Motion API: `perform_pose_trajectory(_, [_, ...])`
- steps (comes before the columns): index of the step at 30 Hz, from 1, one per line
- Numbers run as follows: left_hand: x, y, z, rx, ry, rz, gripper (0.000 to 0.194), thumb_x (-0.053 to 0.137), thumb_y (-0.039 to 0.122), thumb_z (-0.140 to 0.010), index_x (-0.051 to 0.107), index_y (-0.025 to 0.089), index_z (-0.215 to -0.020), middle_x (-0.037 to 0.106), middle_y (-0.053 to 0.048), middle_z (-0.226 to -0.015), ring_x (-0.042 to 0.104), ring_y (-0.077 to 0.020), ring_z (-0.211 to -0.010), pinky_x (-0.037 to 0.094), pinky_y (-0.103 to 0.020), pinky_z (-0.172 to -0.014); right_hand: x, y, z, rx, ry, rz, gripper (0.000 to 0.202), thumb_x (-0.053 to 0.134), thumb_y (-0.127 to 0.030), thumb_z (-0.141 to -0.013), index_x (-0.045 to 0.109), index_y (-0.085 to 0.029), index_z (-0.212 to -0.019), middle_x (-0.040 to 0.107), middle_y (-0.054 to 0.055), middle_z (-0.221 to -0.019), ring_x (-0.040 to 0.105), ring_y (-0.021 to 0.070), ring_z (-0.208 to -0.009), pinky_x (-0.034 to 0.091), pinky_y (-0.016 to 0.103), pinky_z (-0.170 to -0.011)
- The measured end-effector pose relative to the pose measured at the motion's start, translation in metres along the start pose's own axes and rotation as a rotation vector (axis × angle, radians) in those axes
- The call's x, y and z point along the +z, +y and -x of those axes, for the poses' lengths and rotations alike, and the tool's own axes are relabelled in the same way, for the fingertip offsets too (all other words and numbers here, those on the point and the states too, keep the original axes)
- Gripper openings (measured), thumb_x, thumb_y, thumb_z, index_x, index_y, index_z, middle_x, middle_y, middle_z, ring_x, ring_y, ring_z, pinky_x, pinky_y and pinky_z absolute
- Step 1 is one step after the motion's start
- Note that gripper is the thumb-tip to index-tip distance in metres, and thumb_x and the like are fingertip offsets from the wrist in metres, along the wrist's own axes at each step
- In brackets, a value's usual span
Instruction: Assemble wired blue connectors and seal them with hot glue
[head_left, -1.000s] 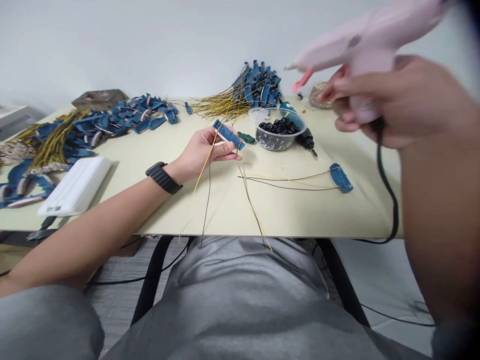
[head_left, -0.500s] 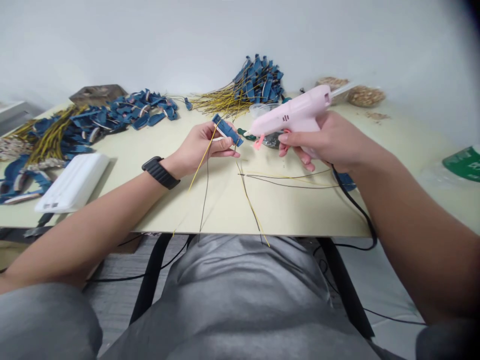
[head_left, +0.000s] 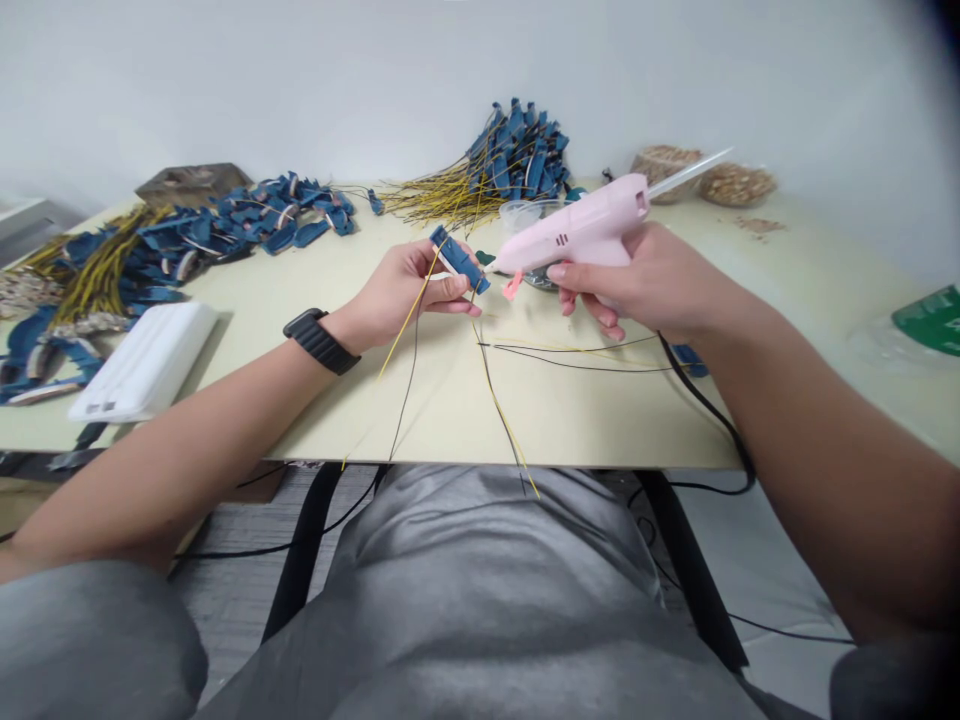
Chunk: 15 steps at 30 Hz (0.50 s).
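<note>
Between the thumb and fingers of my left hand (head_left: 409,288) is a small blue piece (head_left: 459,260), tilted, with yellow and black wires (head_left: 409,330) hanging from it toward the table's front edge. My right hand (head_left: 652,285) grips a pink hot glue gun (head_left: 574,225) by its handle. A clear glue stick (head_left: 690,173) pokes out of its back end. The gun's nozzle is at the right end of the blue piece; I cannot tell whether they touch. Another pair of wires (head_left: 570,352) lies on the table below the gun, leading to a blue piece (head_left: 690,360) partly behind my right wrist.
Blue pieces with yellow wires are heaped at the back (head_left: 517,155) and left (head_left: 247,220). A white power bank (head_left: 146,362) lies front left. Two bags of brown bits (head_left: 735,185) sit back right, and a green-labelled clear container (head_left: 930,322) is far right. The gun's black cord (head_left: 712,420) loops over the front edge.
The glue gun has moved slightly left and down, bringing its nozzle to the blue piece's end. My left hand has stayed nearly still.
</note>
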<state>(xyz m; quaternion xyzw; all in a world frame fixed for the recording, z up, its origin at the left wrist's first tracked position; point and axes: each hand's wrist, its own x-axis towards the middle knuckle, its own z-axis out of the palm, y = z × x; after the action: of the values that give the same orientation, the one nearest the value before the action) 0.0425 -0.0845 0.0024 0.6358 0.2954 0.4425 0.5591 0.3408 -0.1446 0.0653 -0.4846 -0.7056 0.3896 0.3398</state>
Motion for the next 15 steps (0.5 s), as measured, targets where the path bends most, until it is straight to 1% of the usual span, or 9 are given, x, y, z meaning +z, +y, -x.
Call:
perform_pose_trajectory(4, [0.0014, 0.0005, 0.001, 0.0, -0.004, 0.011, 0.053, 0.117, 0.044, -0.077, 0.084, 0.017, -0.109, 0.087, -0.007, -0.111, 0.089, -0.0214, -0.094, 0.08, -0.033, -0.088, 0.0005, 0.0002, -0.0005, -0.009, -0.003, 0.003, 0.027, 0.097, -0.045, -0.097, 0.08, -0.025, -0.1, 0.077, 0.004, -0.078, 0.051, 0.0143, -0.048, 0.044, 0.033, -0.038])
perform_pose_trajectory(7, [0.0035, 0.0024, 0.0017, -0.005, 0.002, 0.004, 0.054, 0.117, 0.044, -0.077, 0.083, 0.016, -0.11, 0.087, -0.008, -0.11, 0.089, -0.0217, -0.092, 0.081, -0.034, -0.088, 0.0012, -0.0022, 0.0009, -0.001, 0.007, 0.016, 0.024, 0.094, -0.042, -0.099, 0.08, -0.024, -0.096, 0.076, 0.004, -0.077, 0.052, 0.0141, -0.047, 0.044, 0.033, -0.039])
perform_pose_trajectory(10, [0.0047, 0.0041, 0.0016, -0.023, 0.019, -0.024, 0.05, 0.116, 0.038, -0.08, 0.082, 0.015, -0.109, 0.086, -0.009, -0.107, 0.09, -0.0243, -0.09, 0.081, -0.039, -0.089, 0.0024, -0.0049, 0.0028, 0.016, 0.009, 0.036, 0.019, 0.089, -0.037, -0.102, 0.079, -0.023, -0.096, 0.076, 0.005, -0.078, 0.053, 0.0137, -0.049, 0.047, 0.032, -0.042])
perform_pose_trajectory(13, [0.0042, 0.0042, 0.0011, -0.02, 0.029, -0.026, 0.048, 0.115, 0.033, -0.08, 0.082, 0.014, -0.109, 0.085, -0.009, -0.105, 0.091, -0.0262, -0.09, 0.081, -0.041, -0.089, 0.0031, -0.0052, 0.0033, 0.005, 0.0, 0.026, 0.022, 0.094, -0.037, -0.1, 0.077, -0.023, -0.095, 0.075, 0.004, -0.076, 0.05, 0.0136, -0.051, 0.046, 0.032, -0.042])
perform_pose_trajectory(15, [0.0035, 0.0038, 0.0008, -0.019, 0.024, -0.024, 0.05, 0.116, 0.035, -0.079, 0.082, 0.014, -0.109, 0.084, -0.009, -0.104, 0.091, -0.0264, -0.091, 0.081, -0.04, -0.088, 0.0033, -0.0047, 0.0032, -0.008, -0.003, 0.015, 0.024, 0.096, -0.038, -0.098, 0.077, -0.023, -0.096, 0.074, 0.004, -0.074, 0.048, 0.0133, -0.051, 0.045, 0.032, -0.042])
